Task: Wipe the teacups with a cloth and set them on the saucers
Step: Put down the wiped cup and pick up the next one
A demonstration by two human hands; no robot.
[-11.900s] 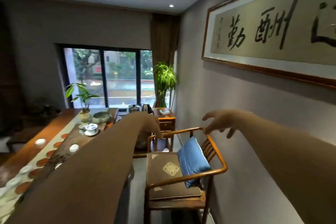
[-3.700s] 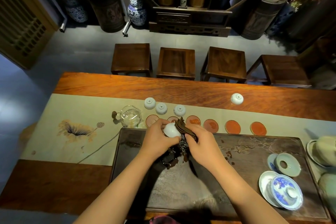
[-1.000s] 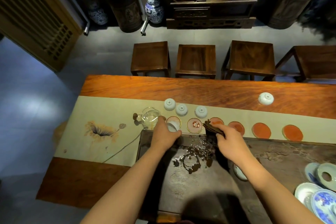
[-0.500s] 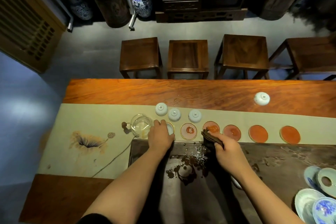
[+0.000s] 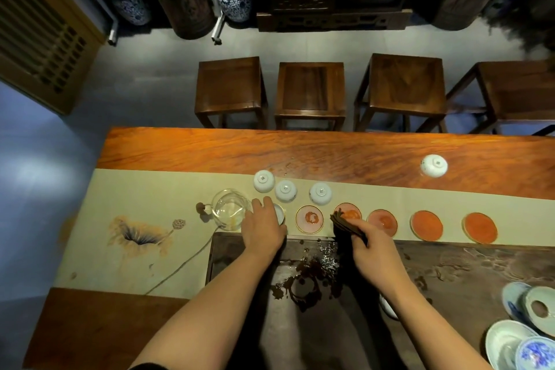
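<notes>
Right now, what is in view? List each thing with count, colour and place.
upturned teacups: four, white; three behind the saucers, one far right on bare wood
teacup on saucer: one, white, under the left hand
empty saucers: five, orange-red, in a row
glass pitcher: one, clear, left of the row
tea tray: one, dark, wet
stools: four, dark wood, beyond the table
left hand: on the teacup
right hand: grip on the brown cloth
</notes>
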